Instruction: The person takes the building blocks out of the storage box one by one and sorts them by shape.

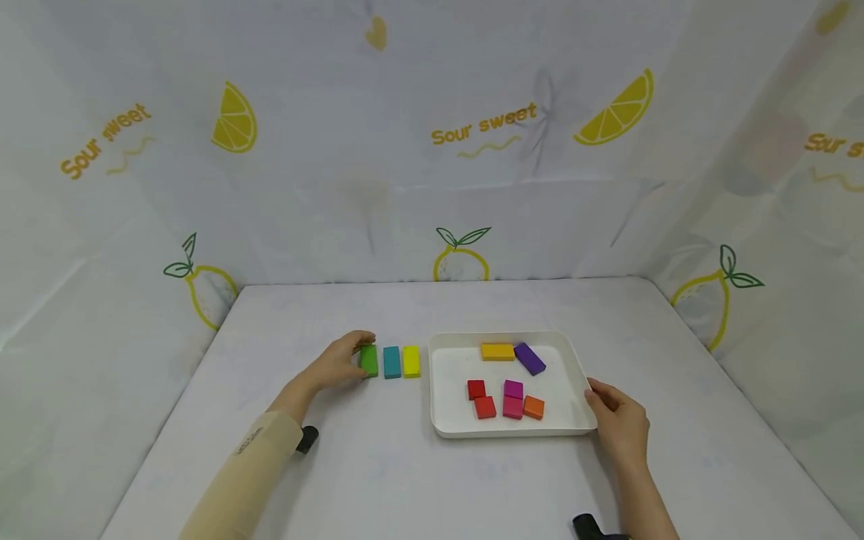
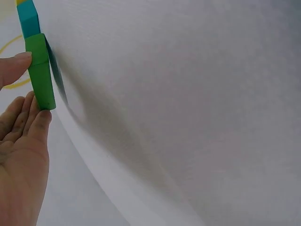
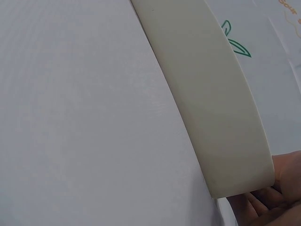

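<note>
My left hand (image 1: 337,361) pinches a green block (image 1: 368,361) between thumb and fingers, at opposite ends. In the left wrist view the thumb presses one end of the green block (image 2: 42,77) and a fingertip meets the other. Just right of it lie a teal block (image 1: 391,362) and a yellow block (image 1: 412,361), side by side in a row. My right hand (image 1: 621,424) grips the right side of a white tray (image 1: 442,416) near its front corner. The right wrist view has the tray's outer wall (image 3: 211,94), with fingers at its corner.
Inside the tray sit an orange-yellow block (image 1: 497,352), a purple block (image 1: 529,359), two red blocks (image 1: 485,407), a magenta block (image 1: 513,389), a pink block (image 1: 512,407) and an orange block (image 1: 534,407). A lemon-print cloth (image 1: 304,210) hangs behind the white table (image 1: 378,487).
</note>
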Tool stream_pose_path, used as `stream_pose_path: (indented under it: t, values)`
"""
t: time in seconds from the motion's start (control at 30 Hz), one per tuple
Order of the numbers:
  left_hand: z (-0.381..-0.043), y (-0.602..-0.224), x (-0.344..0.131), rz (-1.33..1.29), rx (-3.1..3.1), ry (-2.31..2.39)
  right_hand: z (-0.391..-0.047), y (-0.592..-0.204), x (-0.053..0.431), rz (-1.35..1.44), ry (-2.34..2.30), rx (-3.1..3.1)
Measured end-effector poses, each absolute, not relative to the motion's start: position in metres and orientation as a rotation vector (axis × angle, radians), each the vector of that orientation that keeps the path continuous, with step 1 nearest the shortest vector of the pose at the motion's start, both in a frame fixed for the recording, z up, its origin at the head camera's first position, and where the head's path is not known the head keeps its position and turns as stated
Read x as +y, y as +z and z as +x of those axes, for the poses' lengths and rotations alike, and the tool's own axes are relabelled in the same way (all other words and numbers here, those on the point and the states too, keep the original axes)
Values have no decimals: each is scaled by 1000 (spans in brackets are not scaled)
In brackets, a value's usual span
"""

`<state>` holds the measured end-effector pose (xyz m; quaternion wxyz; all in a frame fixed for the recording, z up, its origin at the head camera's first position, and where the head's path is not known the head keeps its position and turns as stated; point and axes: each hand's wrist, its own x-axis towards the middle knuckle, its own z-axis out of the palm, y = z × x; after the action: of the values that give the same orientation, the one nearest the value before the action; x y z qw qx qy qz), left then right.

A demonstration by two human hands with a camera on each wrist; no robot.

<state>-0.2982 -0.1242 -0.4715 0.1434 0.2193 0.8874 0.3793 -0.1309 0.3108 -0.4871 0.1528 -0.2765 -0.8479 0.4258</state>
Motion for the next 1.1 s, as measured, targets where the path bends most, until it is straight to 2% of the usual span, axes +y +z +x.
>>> stream_pose_path:
  t: [1.1]
  values:
    - [-305,-475,-121,629,2461,1127,-130,-486,312,-792,1227,-2439]
